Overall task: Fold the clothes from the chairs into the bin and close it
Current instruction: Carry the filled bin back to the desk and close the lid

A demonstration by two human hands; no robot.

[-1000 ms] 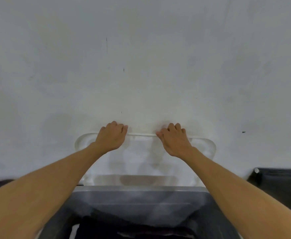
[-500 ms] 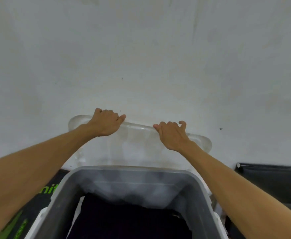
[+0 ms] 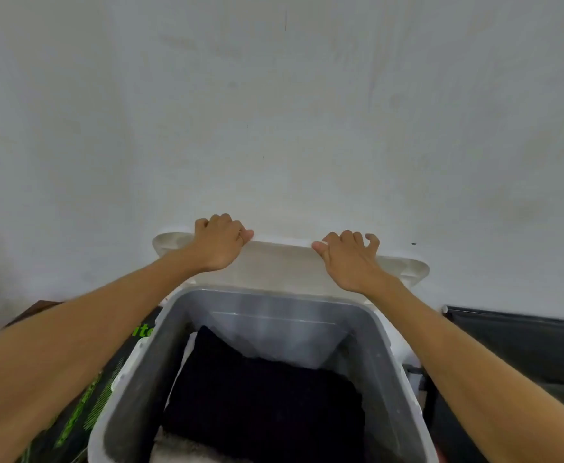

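The person stands over an open grey bin that sits against a pale wall, and both hands are up on the bin's lid. The lid is a whitish, see-through plastic panel. It stands nearly upright behind the bin's far rim, between the bin and the wall, with a rounded corner showing past each hand. Its top edge slopes a little, higher on the left than on the right.

The left hand grips the top edge near the lid's left corner. Its fingers are curled over the far side and the thumb lies on the near side, pointing right along the edge. The right hand grips the same edge further right, with fingers hooked over the top and the thumb stretched left along the near face. Its little finger looks slightly lifted. The two hands are apart, with a bare stretch of edge between them.

Inside the bin lies a folded dark garment, almost black, covering most of the bin floor that can be seen. A pale cloth shows under it along its left side and at the near corner.

Left of the bin lies a black sheet with green print, partly hidden by the left arm. On the right, near the wall, stands a dark object with a flat top edge; what it is cannot be told.
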